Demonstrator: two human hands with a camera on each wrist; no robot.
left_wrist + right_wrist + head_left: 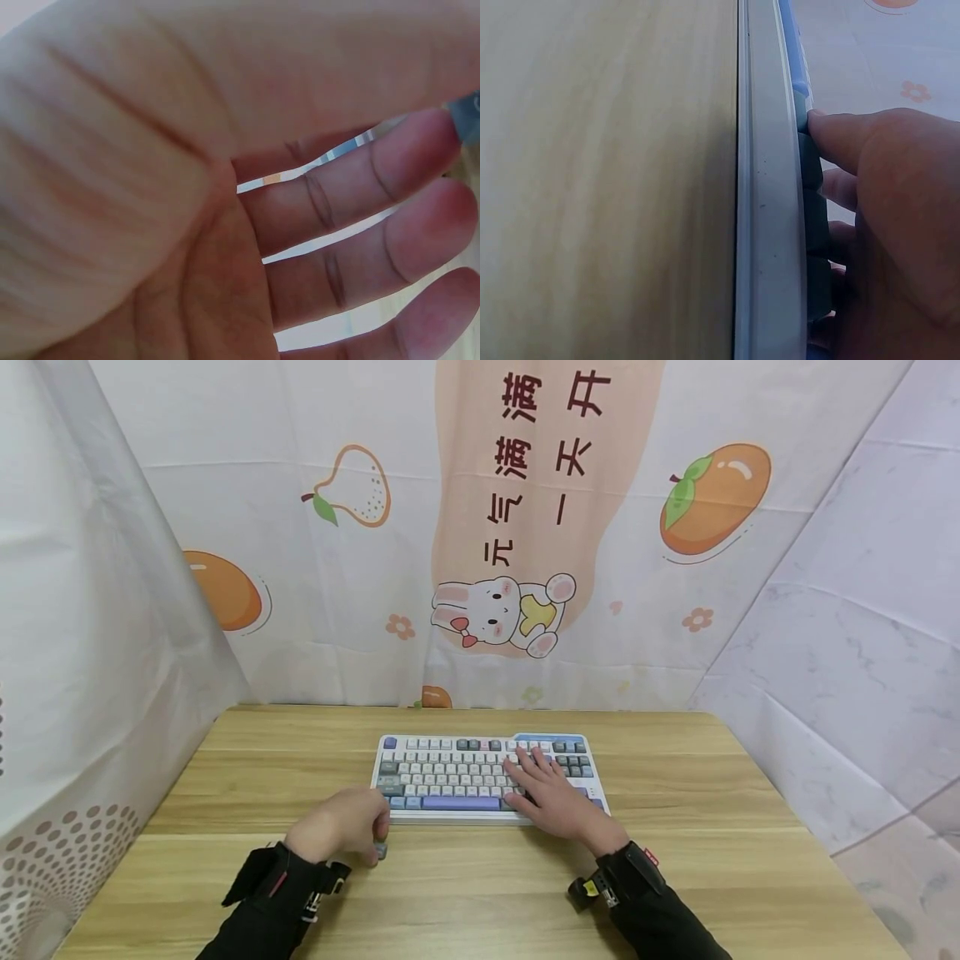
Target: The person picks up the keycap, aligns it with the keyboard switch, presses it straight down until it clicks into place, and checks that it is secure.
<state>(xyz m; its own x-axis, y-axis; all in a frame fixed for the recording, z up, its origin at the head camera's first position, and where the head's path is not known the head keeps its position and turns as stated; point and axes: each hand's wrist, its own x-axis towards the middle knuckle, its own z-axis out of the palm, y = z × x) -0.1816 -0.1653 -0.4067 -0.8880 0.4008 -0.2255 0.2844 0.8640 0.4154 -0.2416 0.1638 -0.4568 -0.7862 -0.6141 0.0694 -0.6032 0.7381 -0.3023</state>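
A white keyboard (450, 778) with white, grey and blue keys and a purple space bar lies on the wooden table. Just off its front left corner, my left hand (347, 823) pinches a small grey-blue keycap (382, 851) between thumb and fingers. In the left wrist view the keycap (469, 120) peeks out at the right edge, mostly cut off, beside the fingertips. My right hand (553, 793) rests with spread fingers on the right part of the keyboard. From the right wrist, the thumb (844, 139) touches the front row of dark keys.
The wooden table (480, 893) extends around the keyboard on all sides. Behind it hangs a white cloth (345, 585) printed with fruit and a rabbit. More cloth hangs at the left (90, 610) and right (847, 635).
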